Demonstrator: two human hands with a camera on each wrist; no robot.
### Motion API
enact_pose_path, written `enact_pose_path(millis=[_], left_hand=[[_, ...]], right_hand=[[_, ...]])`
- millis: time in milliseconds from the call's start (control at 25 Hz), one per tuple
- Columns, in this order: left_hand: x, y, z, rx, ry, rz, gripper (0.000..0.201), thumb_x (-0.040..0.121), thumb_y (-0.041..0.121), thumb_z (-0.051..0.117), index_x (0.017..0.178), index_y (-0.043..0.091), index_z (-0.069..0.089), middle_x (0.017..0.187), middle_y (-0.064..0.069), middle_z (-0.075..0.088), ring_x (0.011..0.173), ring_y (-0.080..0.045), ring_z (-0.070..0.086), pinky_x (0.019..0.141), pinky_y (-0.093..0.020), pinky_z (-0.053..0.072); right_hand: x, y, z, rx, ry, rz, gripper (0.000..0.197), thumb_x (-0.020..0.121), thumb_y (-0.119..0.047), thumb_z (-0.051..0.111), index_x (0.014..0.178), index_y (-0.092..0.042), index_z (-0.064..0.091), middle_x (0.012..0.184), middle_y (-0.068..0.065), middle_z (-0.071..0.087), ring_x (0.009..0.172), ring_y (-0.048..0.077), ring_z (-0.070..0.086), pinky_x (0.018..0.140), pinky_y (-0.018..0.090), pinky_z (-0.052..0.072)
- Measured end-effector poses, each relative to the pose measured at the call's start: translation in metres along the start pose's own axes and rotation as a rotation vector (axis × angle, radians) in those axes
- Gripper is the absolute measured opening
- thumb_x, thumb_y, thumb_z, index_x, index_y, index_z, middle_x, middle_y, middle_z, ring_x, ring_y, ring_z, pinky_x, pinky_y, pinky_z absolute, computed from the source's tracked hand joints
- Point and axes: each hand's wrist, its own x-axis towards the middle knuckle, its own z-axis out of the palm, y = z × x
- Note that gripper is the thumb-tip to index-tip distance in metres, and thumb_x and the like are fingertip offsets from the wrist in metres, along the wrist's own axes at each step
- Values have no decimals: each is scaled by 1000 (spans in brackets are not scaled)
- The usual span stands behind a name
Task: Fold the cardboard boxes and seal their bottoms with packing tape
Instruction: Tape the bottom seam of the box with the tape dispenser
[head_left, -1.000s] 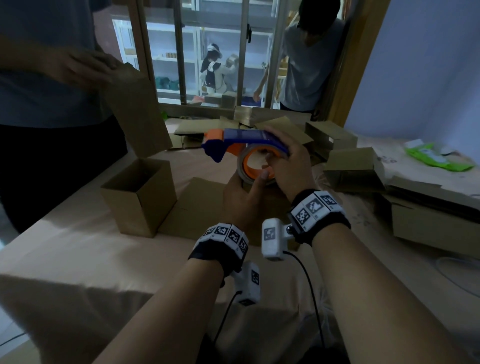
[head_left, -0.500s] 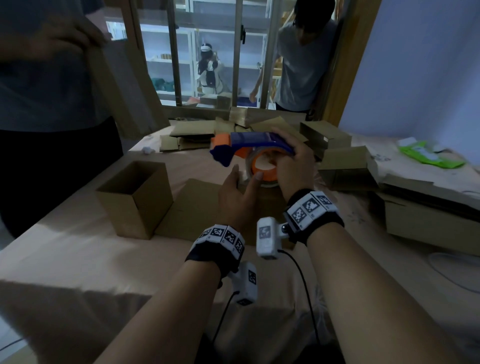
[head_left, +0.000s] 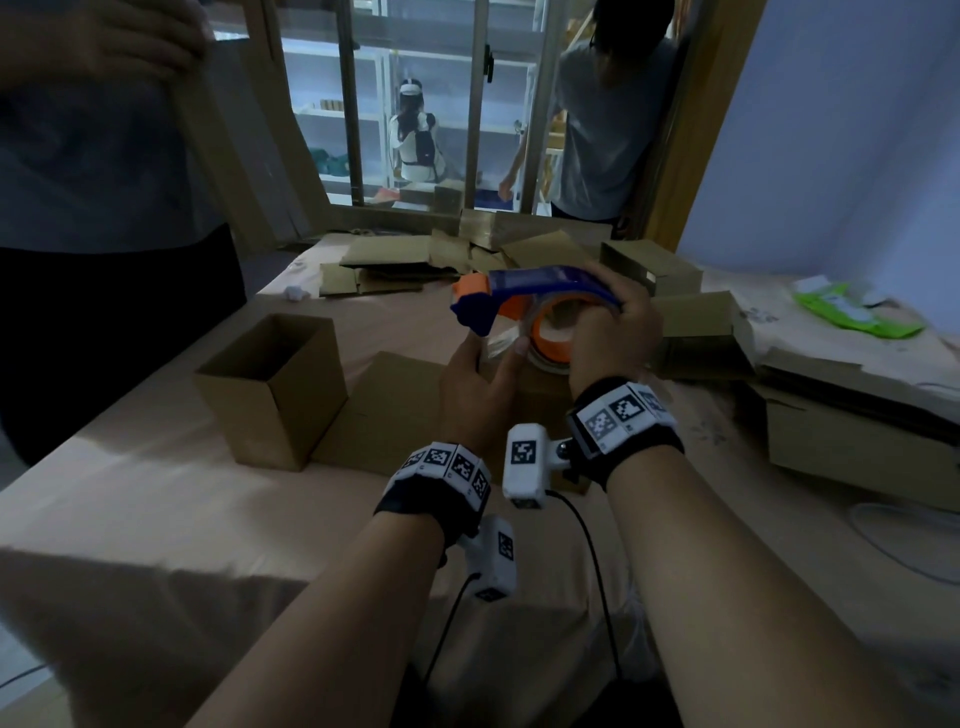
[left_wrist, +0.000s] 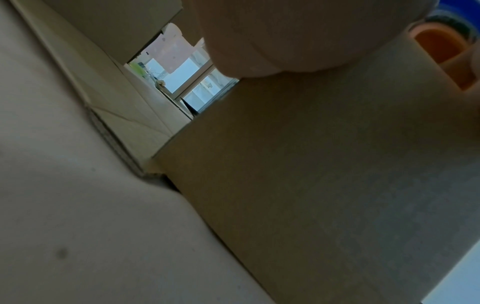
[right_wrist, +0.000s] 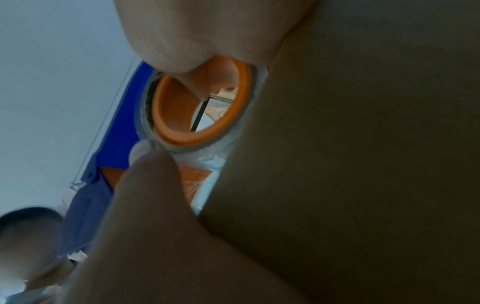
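Observation:
My right hand (head_left: 615, 338) grips the blue handle of a tape dispenser (head_left: 540, 283) with an orange roll core (head_left: 553, 338), held just above a closed cardboard box (head_left: 543, 400) in front of me. Below the dispenser's front, my left hand (head_left: 480, 376) pinches the clear tape end (head_left: 496, 345) between thumb and forefinger. The left wrist view shows the box's side (left_wrist: 311, 164) close up and a bit of the orange core (left_wrist: 441, 45). The right wrist view shows the core (right_wrist: 179, 131), the blue dispenser body (right_wrist: 116, 133) and the box (right_wrist: 363, 144).
An open upright box (head_left: 275, 384) stands to the left on the table (head_left: 130, 493), with flat cardboard (head_left: 395, 410) beside it. More boxes (head_left: 701, 332) and flattened cardboard (head_left: 384, 265) lie behind and to the right. A person at the left holds a cardboard sheet (head_left: 244, 130).
The dispenser and both hands came down closer to the box. My left fingers moved from the roll's side to the tape end. The person at the left raised the cardboard sheet.

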Motion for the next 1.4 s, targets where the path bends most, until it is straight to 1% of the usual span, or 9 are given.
enact_pose_path(millis=[200, 360, 520, 720, 960, 1040, 1200, 1320, 1400], left_hand=[[-1, -1, -2, 30, -2, 91, 49, 95, 50, 55, 140, 32, 47, 116, 12, 58, 102, -2, 53, 81, -15, 40], [1, -3, -1, 33, -3, 59, 59, 92, 55, 57, 144, 28, 48, 121, 11, 53, 110, -2, 46, 96, -28, 40], [1, -6, -1, 37, -30, 38, 60, 92, 59, 55, 142, 27, 49, 124, 11, 52, 113, -5, 47, 96, -29, 39], [3, -8, -1, 47, -21, 29, 61, 93, 57, 55, 143, 22, 50, 142, -4, 53, 127, -16, 50, 104, -33, 40], [5, -10, 2, -3, 2, 65, 59, 93, 60, 48, 135, 19, 56, 119, 2, 61, 104, -5, 51, 90, -26, 39], [3, -10, 3, -21, 15, 85, 47, 89, 65, 43, 114, 30, 62, 98, 15, 56, 89, 1, 51, 81, -25, 40], [2, -6, 1, -3, 21, 88, 18, 88, 67, 41, 82, 51, 42, 83, 24, 47, 78, 12, 46, 75, -23, 40], [3, -8, 0, -11, 9, 77, 12, 91, 62, 44, 86, 50, 46, 85, 25, 48, 79, 13, 47, 81, -28, 39], [4, -11, 0, -33, 19, 98, 34, 88, 66, 42, 103, 39, 58, 88, 27, 49, 83, 15, 47, 82, -27, 40]], right_hand=[[0, -4, -2, -234, -30, -85, 48, 84, 1, 52, 121, -27, 66, 127, -6, 57, 118, 10, 52, 90, 14, 43], [4, -2, -15, -750, -121, -457, 39, 84, -17, 62, 123, -16, 61, 125, 4, 59, 125, 25, 47, 96, 37, 47], [10, -16, -27, -1025, -218, -633, 34, 86, -32, 60, 112, -9, 62, 120, 10, 60, 128, 31, 46, 94, 42, 49], [8, -47, -5, -1100, -297, -431, 38, 91, -23, 63, 122, -7, 51, 125, 13, 55, 117, 28, 52, 85, 31, 44], [24, -38, -12, -847, -463, -295, 54, 84, -17, 71, 133, -16, 48, 121, 6, 61, 113, 24, 58, 85, 29, 44], [29, -35, -17, -813, -556, -312, 45, 80, -18, 74, 122, -22, 56, 112, 1, 62, 105, 20, 59, 81, 25, 39], [33, -44, -22, -743, -719, -261, 33, 78, -27, 73, 103, -24, 53, 98, 0, 56, 88, 17, 56, 66, 25, 38], [40, -52, -22, -771, -797, -269, 32, 84, -39, 70, 104, -19, 54, 99, 4, 54, 88, 20, 53, 73, 34, 41], [43, -53, -23, -782, -841, -302, 36, 87, -37, 68, 113, -16, 56, 106, 6, 55, 94, 22, 55, 77, 34, 42]])
